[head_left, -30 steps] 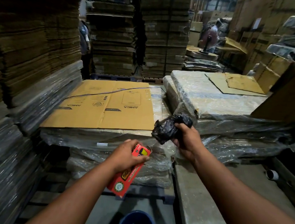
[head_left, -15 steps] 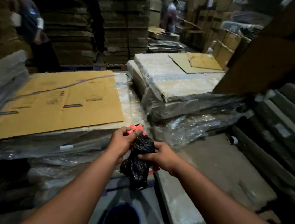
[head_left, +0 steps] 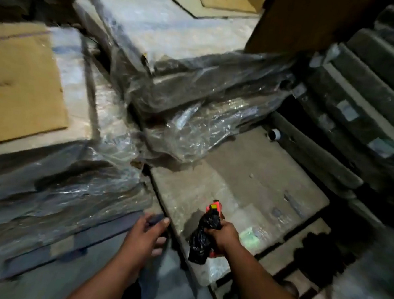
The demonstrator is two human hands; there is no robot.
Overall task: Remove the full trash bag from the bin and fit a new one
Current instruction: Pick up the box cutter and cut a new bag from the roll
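My right hand (head_left: 223, 236) is closed around a crumpled black trash bag (head_left: 201, 241) together with a red-orange packet (head_left: 214, 207) whose top sticks out above the bag. The bag hangs down below my fist, over the edge of a low wrapped slab. My left hand (head_left: 147, 234) is to the left of it, fingers apart and holding nothing, hovering over the grey floor beside a dark strip. The bin is out of view in this frame.
Plastic-wrapped stacks of flat cardboard (head_left: 166, 58) rise ahead and at left, one topped by a brown sheet (head_left: 18, 86). A low wrapped slab (head_left: 247, 184) lies under my right hand. Dark wrapped bundles (head_left: 363, 92) line the right side. A wooden pallet (head_left: 300, 261) shows lower right.
The red packet has passed from my left hand to my right, which now grips it with the bag. My left hand came away empty. The view tilted down and right; the blue bin left the frame.
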